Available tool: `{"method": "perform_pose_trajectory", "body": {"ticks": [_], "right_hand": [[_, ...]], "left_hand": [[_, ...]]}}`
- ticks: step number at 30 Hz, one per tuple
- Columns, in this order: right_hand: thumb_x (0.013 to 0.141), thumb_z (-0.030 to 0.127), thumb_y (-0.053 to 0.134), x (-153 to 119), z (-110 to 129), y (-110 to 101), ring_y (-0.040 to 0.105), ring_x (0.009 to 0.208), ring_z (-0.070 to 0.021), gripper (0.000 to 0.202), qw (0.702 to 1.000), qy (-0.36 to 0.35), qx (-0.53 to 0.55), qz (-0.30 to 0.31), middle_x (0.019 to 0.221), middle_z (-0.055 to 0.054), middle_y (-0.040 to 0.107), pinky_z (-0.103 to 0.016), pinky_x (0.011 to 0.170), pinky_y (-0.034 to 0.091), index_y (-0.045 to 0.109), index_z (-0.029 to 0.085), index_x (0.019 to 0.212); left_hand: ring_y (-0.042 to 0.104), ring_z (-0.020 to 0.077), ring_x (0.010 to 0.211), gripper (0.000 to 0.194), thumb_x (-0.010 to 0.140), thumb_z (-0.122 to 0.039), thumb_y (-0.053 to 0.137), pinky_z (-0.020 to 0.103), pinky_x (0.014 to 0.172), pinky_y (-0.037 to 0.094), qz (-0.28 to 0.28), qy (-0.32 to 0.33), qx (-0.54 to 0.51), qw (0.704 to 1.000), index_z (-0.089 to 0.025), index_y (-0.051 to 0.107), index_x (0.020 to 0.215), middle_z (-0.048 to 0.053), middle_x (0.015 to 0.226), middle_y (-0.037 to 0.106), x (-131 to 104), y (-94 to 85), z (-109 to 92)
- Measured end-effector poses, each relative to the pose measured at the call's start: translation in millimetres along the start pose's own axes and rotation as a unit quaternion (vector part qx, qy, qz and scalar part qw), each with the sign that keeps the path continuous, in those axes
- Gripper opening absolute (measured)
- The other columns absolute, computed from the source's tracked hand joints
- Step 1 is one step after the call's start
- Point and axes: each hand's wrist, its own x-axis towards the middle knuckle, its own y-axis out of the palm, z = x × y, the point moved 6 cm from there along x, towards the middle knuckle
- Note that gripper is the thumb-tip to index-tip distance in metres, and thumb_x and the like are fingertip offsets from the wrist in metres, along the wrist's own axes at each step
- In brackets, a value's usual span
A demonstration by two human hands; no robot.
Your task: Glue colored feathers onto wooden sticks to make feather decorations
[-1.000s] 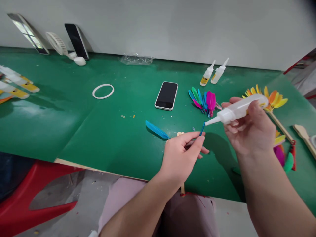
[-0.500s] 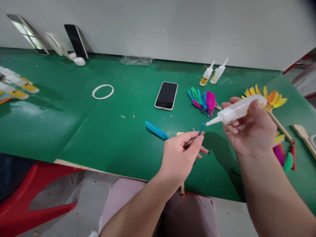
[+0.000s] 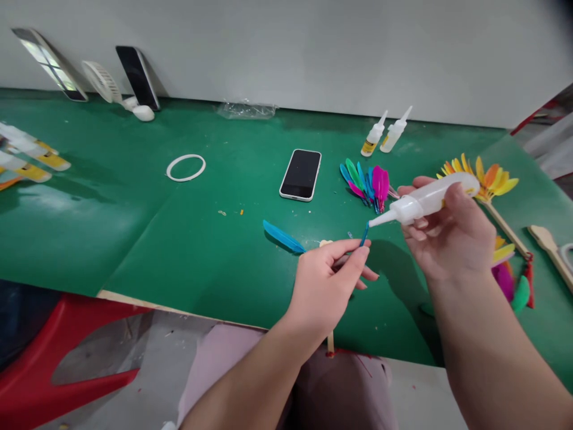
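Over the green table (image 3: 215, 257), the left hand (image 3: 329, 280) pinches a blue stem (image 3: 364, 234). The right hand (image 3: 461, 245) clasps a white bottle (image 3: 430, 198), nozzle (image 3: 382, 218) at the stem's end.

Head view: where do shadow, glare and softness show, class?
In the head view, a shadow lies on the green table between the left hand and the right hand; the head view shows a window-like reflection on the upper-left screen and pale sheen on the table's left end; at the head view's left edge, the bottles look soft.
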Motion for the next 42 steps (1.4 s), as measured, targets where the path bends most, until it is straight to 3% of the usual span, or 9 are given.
{"method": "perform_pose_trajectory", "body": {"ticks": [3,8,14,19,25,30,35,42], "right_hand": [[0.069,0.043,0.063,1.0,2.6,-3.6,0.039,0.043,-0.0063,0.022,0.999,-0.013,0.025,-0.017,0.077,-0.002,0.066,-0.021,0.030,0.030,0.069,0.023,0.077],[0.063,0.044,0.068,0.7,-1.9,1.5,0.041,0.041,-0.0052,0.032,0.999,0.012,0.024,0.025,0.073,-0.004,0.067,-0.019,0.028,0.028,0.069,0.018,0.081],[0.068,0.041,0.063,1.8,1.6,-3.5,0.041,0.043,-0.0048,0.024,0.999,-0.012,0.047,-0.021,0.079,-0.003,0.067,-0.018,0.032,0.034,0.068,0.020,0.079],[0.065,0.045,0.066,0.6,0.0,2.2,0.039,0.042,-0.0059,0.028,1.000,0.004,0.018,0.025,0.075,-0.002,0.066,-0.020,0.029,0.031,0.069,0.022,0.080],[0.070,0.044,0.064,1.7,3.3,-3.1,0.043,0.045,-0.0056,0.022,0.999,-0.028,0.033,0.004,0.080,-0.001,0.067,-0.019,0.032,0.035,0.069,0.024,0.079],[0.063,0.045,0.068,-0.7,-0.8,2.4,0.041,0.042,-0.0050,0.031,0.999,0.012,0.028,0.042,0.076,-0.002,0.067,-0.018,0.030,0.033,0.069,0.020,0.082],[0.060,0.044,0.071,2.6,1.3,-5.1,0.043,0.044,-0.0039,0.031,0.998,-0.002,0.066,-0.017,0.076,-0.002,0.068,-0.016,0.033,0.035,0.069,0.019,0.079],[0.067,0.045,0.065,2.2,-2.8,0.2,0.041,0.043,-0.0058,0.028,0.999,0.010,0.024,0.042,0.080,-0.003,0.067,-0.020,0.031,0.031,0.068,0.022,0.083]], "left_hand": [[0.057,0.0083,0.051,0.024,0.080,-0.035,0.058,0.018,0.050,0.047,0.008,-0.005,-0.004,1.000,-0.019,0.069,0.093,0.001,0.062,0.068,-0.4,0.2,0.0],[0.057,0.0078,0.050,0.024,0.080,-0.035,0.058,0.017,0.050,0.046,0.017,-0.011,-0.019,1.000,-0.019,0.069,0.093,0.001,0.062,0.068,-1.2,0.3,-0.4],[0.057,0.0087,0.050,0.024,0.080,-0.035,0.057,0.018,0.049,0.046,0.020,-0.009,-0.016,1.000,-0.018,0.070,0.093,0.002,0.062,0.068,-1.6,0.6,-0.5],[0.057,0.0081,0.050,0.024,0.080,-0.035,0.058,0.018,0.050,0.046,0.023,-0.013,-0.027,0.999,-0.018,0.070,0.092,0.003,0.064,0.068,-1.2,1.2,-1.0],[0.056,0.0073,0.048,0.024,0.080,-0.034,0.058,0.016,0.049,0.045,0.024,-0.025,-0.033,0.999,-0.016,0.069,0.092,0.002,0.062,0.068,-1.2,1.5,-2.2],[0.056,0.0072,0.048,0.024,0.081,-0.034,0.057,0.016,0.050,0.046,0.029,-0.021,-0.037,0.999,-0.016,0.069,0.092,0.003,0.064,0.068,-1.2,1.9,-3.1],[0.056,0.0071,0.048,0.025,0.081,-0.034,0.057,0.017,0.049,0.046,0.033,-0.022,-0.036,0.999,-0.014,0.068,0.091,0.004,0.066,0.069,-1.1,2.3,-3.5],[0.056,0.0076,0.047,0.026,0.081,-0.035,0.056,0.018,0.049,0.046,0.038,-0.019,-0.041,0.998,-0.014,0.069,0.090,0.003,0.063,0.068,-1.5,2.3,-4.4]]}}
